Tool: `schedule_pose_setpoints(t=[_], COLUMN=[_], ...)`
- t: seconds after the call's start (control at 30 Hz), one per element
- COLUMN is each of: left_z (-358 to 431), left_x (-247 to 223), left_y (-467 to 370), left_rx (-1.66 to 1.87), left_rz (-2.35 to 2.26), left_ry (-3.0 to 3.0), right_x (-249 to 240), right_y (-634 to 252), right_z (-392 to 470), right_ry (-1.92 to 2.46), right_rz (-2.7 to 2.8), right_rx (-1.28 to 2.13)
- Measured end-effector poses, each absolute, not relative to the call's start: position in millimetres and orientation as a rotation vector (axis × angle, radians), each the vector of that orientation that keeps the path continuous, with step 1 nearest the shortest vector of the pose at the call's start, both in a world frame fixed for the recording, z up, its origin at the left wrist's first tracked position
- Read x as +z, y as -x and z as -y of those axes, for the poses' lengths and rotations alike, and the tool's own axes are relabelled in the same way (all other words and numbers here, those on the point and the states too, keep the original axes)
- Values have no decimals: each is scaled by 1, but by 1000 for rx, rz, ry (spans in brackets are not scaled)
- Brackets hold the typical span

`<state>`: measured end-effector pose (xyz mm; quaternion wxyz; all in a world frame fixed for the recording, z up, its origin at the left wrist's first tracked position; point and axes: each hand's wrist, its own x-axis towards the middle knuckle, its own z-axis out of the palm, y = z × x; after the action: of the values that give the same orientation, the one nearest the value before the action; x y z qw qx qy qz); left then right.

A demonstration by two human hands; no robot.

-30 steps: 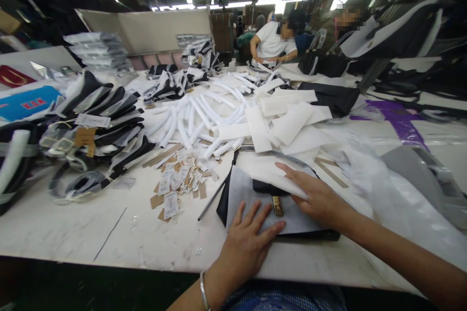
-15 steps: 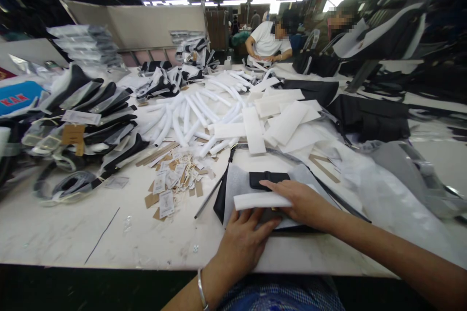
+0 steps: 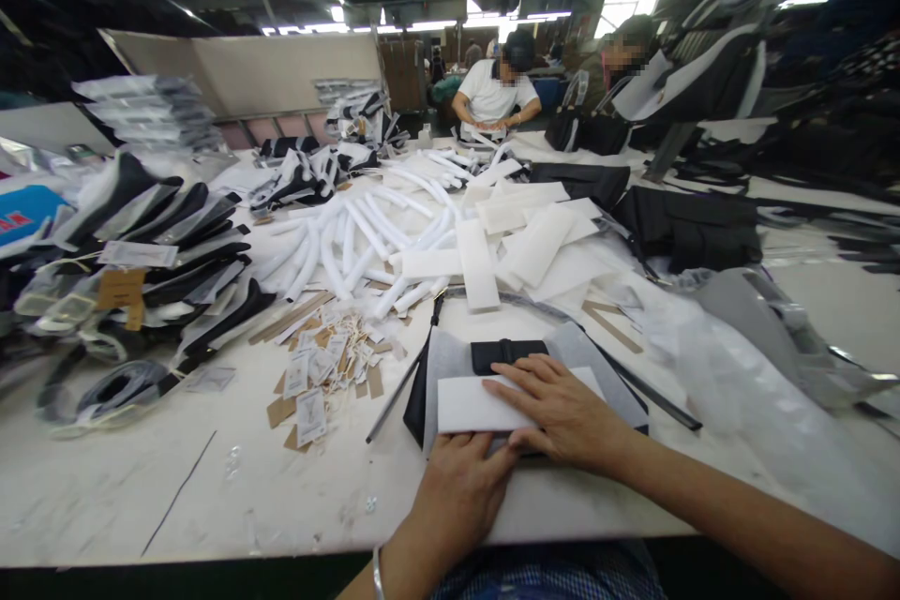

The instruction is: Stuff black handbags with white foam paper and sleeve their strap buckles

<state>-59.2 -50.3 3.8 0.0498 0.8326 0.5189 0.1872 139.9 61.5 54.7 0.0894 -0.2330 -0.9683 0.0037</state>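
A black handbag [image 3: 414, 403] lies on the table before me, its front covered by a pale grey protective sheet [image 3: 454, 352]. A black buckled strap tab [image 3: 506, 354] shows above a white foam sheet [image 3: 468, 405] laid across the bag. My right hand [image 3: 562, 408] rests on the foam, fingers stretched out and slightly spread. At the near edge of the foam, my left hand [image 3: 464, 483] has its fingers bent and close together, gripping that edge; the fingertips are hidden. The bag's long handle [image 3: 541, 304] arches behind it.
White foam rolls [image 3: 344, 248] and flat foam pieces [image 3: 478, 267] are heaped beyond the bag. Paper tags [image 3: 309, 417] lie to the left, near stacked wrapped bags [image 3: 151, 239]. Clear plastic [image 3: 710, 366] spreads at right. A co-worker [image 3: 492, 94] bends over the far side.
The foam sheet has tipped flatter onto the bag, showing its broad face. My right hand has moved toward me and spread over it; my left hand has slipped to its near edge.
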Motion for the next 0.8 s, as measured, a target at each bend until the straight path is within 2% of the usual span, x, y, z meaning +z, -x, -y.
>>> schedule_pose_setpoints(t=[0.23,0.43,0.67,0.8], left_z=[49,47,52,34], left_x=[2,4,34,50], left_y=[60,62,74,53], left_rx=[667,790,1275,1142], left_rz=[-1604,-1463,-1294,-1336], left_ry=[-2575,-2572,-2512,-2626], right_x=[58,52,48,49], right_y=[-145,-154,-155,-150], right_z=[-58,-68,-69,-65], right_ry=[735,500,566,601], right_rz=[2830,2799,2775,2717], right_rx=[43,303,451,554])
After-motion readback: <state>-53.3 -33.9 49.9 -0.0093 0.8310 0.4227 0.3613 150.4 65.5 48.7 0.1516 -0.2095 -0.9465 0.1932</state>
